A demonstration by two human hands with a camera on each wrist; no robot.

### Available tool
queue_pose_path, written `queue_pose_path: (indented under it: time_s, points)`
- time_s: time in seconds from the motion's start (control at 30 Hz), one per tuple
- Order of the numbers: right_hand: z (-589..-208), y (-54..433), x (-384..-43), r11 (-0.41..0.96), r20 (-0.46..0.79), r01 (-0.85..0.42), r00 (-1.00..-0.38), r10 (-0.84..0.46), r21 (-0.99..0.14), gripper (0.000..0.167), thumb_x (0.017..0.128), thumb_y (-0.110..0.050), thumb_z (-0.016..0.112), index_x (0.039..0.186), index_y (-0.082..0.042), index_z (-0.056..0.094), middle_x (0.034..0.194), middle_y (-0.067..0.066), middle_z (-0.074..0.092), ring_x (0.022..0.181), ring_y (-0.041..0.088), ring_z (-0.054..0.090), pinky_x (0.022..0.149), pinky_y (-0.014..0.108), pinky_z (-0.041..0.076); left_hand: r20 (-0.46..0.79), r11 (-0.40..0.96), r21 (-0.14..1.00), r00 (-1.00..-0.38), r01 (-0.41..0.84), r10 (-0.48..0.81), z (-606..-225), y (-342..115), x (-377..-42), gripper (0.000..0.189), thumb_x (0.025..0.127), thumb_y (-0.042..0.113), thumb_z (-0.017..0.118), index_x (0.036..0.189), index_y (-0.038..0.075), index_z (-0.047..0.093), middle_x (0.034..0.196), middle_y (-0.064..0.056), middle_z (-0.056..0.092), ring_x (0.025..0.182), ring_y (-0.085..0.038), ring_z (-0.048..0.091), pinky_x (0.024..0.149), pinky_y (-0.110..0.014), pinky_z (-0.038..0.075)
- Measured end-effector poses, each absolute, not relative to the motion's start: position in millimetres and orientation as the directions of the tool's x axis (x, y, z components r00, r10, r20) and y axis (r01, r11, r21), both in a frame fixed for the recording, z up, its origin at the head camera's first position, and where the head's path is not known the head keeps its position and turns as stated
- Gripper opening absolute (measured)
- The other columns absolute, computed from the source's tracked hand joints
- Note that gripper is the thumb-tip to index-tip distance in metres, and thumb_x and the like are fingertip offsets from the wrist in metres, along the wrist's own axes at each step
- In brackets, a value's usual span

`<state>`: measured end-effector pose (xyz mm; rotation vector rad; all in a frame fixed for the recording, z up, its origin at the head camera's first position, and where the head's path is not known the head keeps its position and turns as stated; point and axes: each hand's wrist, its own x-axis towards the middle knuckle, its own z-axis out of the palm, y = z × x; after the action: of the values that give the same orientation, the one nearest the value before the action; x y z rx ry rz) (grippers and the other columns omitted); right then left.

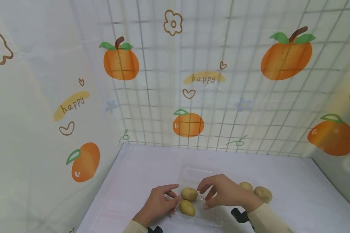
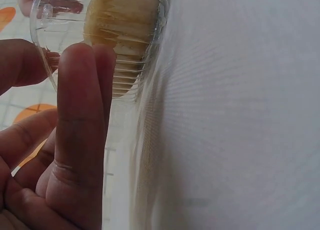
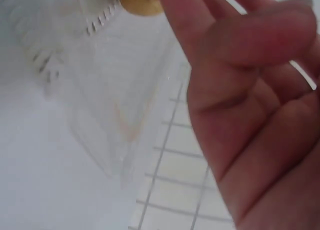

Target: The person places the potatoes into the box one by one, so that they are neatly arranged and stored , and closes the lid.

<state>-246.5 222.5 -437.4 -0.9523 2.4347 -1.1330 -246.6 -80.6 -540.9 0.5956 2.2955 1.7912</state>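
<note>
Potatoes point(image 1: 189, 194), a pair of them, oval and yellow-brown: where do they sit?

Inside the clear plastic container point(image 1: 204, 221) with ridged walls, toward its left side, one in front of the other. They touch or nearly touch; I can't tell which from the head view.

And the person's bare left hand point(image 1: 163, 201)?

At the container's left edge. Its index finger reaches out straight, its thumb lies apart from that finger, and the fingertips are right by the clear wall. From the left wrist, a potato shows through the plastic, just past the fingers.

How about the bare right hand point(image 1: 220, 192)?

Over the container, just right of the two potatoes. Its fingers bend loosely, with a gap between thumb and index finger. The two hands are apart, the potatoes between them.

Anything farther over?

Two more yellow-brown potatoes point(image 1: 263, 194), on the white, flat table point(image 1: 145, 168) beyond the right wrist; that hand partly hides one of them. Behind everything hangs a pale, translucent curtain point(image 1: 160, 64) printed with oranges, hearts and the word "happy", grid lines showing through.
</note>
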Motion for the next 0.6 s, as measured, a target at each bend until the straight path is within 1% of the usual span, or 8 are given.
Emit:
queue_pose_path:
  time_s: [0.1,0.2,0.37,0.5,0.6]
  points:
    - [-435.2,234.8,-241.7,0.484,0.033,-0.448,-0.759,-0.651,-0.752,0.045,0.079,-0.024,0.096,0.118,-0.021,0.074,0.107,-0.001,0.075,0.087,0.022,0.077,0.072,0.032,0.063,0.108,0.202,0.958,-0.906,0.205,0.408,-541.9,-81.1,-247.1,0.054,0.094,0.018,0.080,0.145,0.007,0.064,0.096,0.003,0.076,0.061,-0.022,0.074,0.055,-0.031,0.061]
    - [-435.3,248.8,-235.4,0.527,0.047,-0.443,-0.795,-0.605,-0.725,0.046,0.080,-0.031,0.095,0.120,-0.025,0.073,0.108,-0.006,0.074,0.089,0.019,0.077,0.070,0.032,0.061,0.104,0.199,0.960,-0.908,0.199,0.407,-543.5,-80.7,-247.6,0.054,0.094,0.018,0.080,0.145,0.007,0.064,0.096,0.003,0.076,0.061,-0.022,0.074,0.056,-0.031,0.061]
    - [-433.4,271.5,-219.9,0.603,0.061,-0.404,-0.860,-0.506,-0.687,0.049,0.079,-0.041,0.094,0.121,-0.030,0.072,0.114,-0.009,0.073,0.094,0.016,0.075,0.067,0.031,0.058,0.093,0.199,0.962,-0.910,0.187,0.405,-542.9,-79.9,-246.7,0.054,0.094,0.017,0.081,0.145,0.007,0.064,0.097,0.002,0.076,0.062,-0.022,0.074,0.056,-0.031,0.062]
    - [-436.5,289.7,-206.3,0.672,0.099,-0.390,-0.898,-0.429,-0.629,0.052,0.077,-0.049,0.093,0.121,-0.034,0.071,0.113,-0.014,0.072,0.093,0.009,0.074,0.066,0.029,0.055,0.089,0.198,0.963,-0.910,0.182,0.405,-540.8,-80.0,-246.1,0.054,0.094,0.015,0.080,0.145,0.007,0.064,0.097,0.001,0.075,0.062,-0.023,0.074,0.056,-0.032,0.062]
    - [-443.9,305.3,-198.4,0.681,0.127,-0.369,-0.917,-0.379,-0.632,0.053,0.076,-0.047,0.094,0.122,-0.033,0.071,0.112,-0.012,0.073,0.093,0.010,0.074,0.066,0.029,0.056,0.090,0.200,0.962,-0.909,0.185,0.407,-539.9,-79.9,-246.5,0.054,0.094,0.015,0.080,0.145,0.007,0.064,0.097,0.001,0.075,0.062,-0.023,0.074,0.056,-0.032,0.061]
